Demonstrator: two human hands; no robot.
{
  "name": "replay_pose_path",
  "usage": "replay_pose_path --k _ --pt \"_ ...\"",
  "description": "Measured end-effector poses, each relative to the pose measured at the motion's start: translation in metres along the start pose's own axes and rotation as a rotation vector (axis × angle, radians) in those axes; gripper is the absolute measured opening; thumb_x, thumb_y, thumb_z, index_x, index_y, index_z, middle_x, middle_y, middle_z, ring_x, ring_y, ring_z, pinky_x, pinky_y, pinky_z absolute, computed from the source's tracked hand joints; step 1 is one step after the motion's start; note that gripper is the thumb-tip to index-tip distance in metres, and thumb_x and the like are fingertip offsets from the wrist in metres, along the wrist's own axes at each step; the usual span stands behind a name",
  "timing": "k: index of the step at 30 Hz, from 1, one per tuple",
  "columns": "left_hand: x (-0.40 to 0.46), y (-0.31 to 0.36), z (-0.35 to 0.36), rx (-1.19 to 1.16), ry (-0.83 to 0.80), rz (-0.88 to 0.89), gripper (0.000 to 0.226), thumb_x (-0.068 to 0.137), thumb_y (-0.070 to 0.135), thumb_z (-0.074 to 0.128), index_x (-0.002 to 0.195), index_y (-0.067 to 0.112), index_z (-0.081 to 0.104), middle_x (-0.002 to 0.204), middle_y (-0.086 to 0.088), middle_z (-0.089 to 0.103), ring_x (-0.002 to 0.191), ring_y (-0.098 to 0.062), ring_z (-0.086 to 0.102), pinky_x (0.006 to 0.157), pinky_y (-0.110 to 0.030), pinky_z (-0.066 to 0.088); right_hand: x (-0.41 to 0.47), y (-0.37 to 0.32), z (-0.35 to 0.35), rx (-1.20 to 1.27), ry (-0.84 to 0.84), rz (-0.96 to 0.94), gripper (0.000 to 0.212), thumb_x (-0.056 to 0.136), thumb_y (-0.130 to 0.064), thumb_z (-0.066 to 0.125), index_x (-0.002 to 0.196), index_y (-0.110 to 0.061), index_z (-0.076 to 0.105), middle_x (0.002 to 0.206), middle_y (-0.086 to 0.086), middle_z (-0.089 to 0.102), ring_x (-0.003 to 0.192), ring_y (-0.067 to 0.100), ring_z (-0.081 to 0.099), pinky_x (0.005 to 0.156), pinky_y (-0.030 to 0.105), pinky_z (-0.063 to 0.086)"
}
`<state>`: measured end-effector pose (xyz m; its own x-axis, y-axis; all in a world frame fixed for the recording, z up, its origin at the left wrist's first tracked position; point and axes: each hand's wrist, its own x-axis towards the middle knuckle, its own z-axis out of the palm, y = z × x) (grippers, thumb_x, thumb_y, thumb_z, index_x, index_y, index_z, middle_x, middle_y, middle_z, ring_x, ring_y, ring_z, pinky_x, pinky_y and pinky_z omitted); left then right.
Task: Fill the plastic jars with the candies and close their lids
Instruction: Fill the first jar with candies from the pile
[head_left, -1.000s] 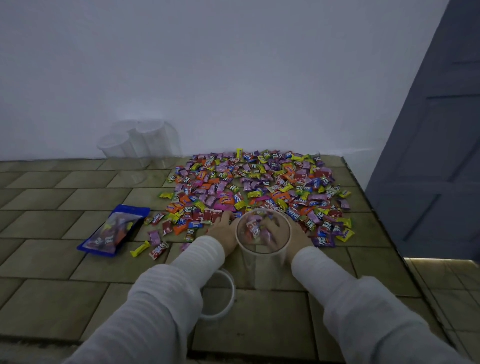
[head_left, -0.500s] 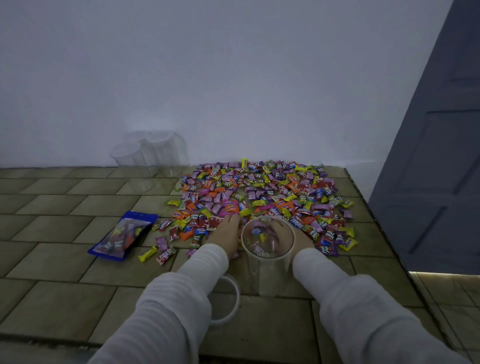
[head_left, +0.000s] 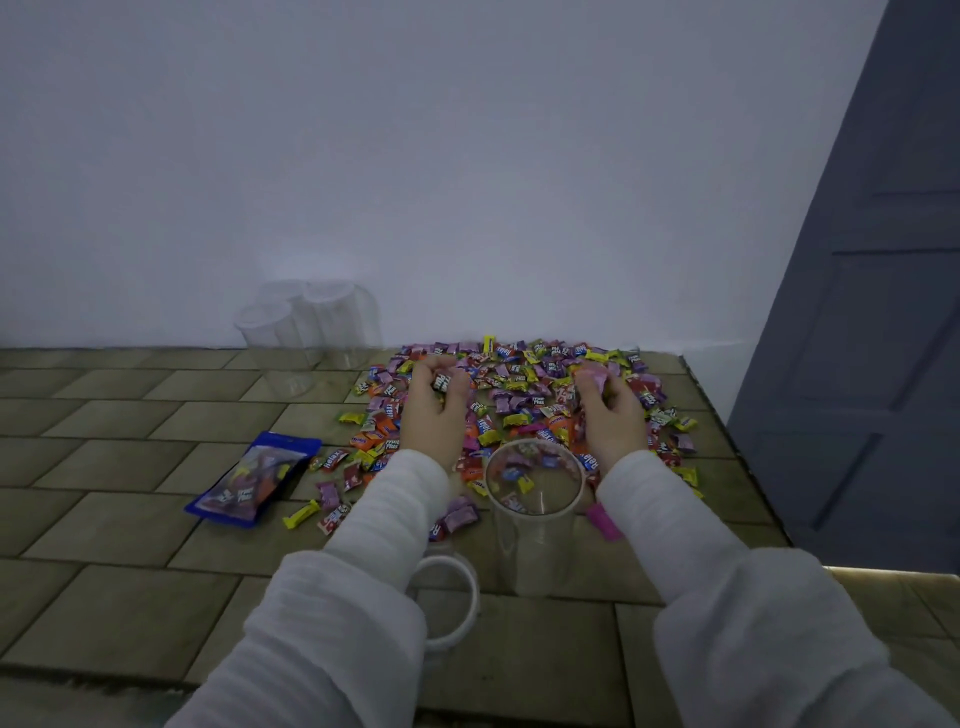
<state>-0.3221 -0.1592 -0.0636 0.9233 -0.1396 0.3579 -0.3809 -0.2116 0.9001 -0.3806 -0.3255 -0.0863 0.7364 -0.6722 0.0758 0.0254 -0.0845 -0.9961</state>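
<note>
Both hands are now reaching out over the pile, having left the sides of the open jar (head_left: 535, 499) where they were resting half a second ago. The left hand (head_left: 434, 410) is curling its fingers round a small clutch of wrapped candies, one dark wrapper showing between fingertips and thumb. The right hand (head_left: 610, 410) is doing the same on the far side, closing on a pink-wrapped piece and perhaps more beneath it; how many each hand is holding cannot be told.

To do this step well, each hand should probably be gathering a compact handful, keeping the fingers cupped under the sweets, then carrying it straight back over the jar's mouth and letting go low, so nothing bounces off the rim. Alternating the hands may be steadier than emptying both together, since nothing is bracing the jar.

The jar is standing upright between the forearms, near the person, with only a few sweets at its bottom, so the filling seems barely begun. Its lid (head_left: 449, 603) is lying just to its left, partly under the left sleeve. The candies (head_left: 519, 389) are spreading from the jar back to the wall. Further clear jars (head_left: 306, 322) are waiting against the wall to the left, and a blue candy bag (head_left: 254, 478) is lying on the tiled surface (head_left: 104, 467).
</note>
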Motion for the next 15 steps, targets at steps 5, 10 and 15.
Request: replay_pose_path --k 5,10,15 --pt "-0.016 0.030 0.000 -0.145 -0.006 0.101 0.013 0.096 0.017 0.050 0.109 0.018 0.049 0.098 0.016 0.052 0.081 0.028 0.046 0.068 0.006 0.032 -0.010 -0.029 -0.002 0.323 0.034 0.096 0.054 0.087 -0.053 0.059 0.133 -0.024 0.054 0.130 -0.004 0.058 0.120 0.019 0.055 0.101 0.048 0.046" --pt "-0.039 0.029 0.005 -0.188 -0.046 0.138 0.017 0.096 0.020 0.050 0.113 0.018 0.049 0.107 0.013 0.053 0.093 0.023 0.047 0.078 0.003 0.033 -0.026 -0.045 -0.002 0.614 -0.032 0.202 0.039 0.092 -0.044 0.057 0.128 -0.027 0.058 0.112 -0.002 0.066 0.090 0.014 0.067 0.061 0.034 0.058" --pt "-0.050 0.022 0.007 -0.193 -0.047 0.151 0.015 0.096 0.020 0.050 0.111 0.020 0.049 0.109 0.014 0.054 0.100 0.015 0.048 0.084 0.001 0.034 -0.039 -0.042 0.007 0.734 -0.039 0.261 0.033 0.094 -0.040 0.056 0.123 -0.024 0.061 0.104 0.003 0.070 0.075 0.013 0.072 0.054 0.031 0.055"
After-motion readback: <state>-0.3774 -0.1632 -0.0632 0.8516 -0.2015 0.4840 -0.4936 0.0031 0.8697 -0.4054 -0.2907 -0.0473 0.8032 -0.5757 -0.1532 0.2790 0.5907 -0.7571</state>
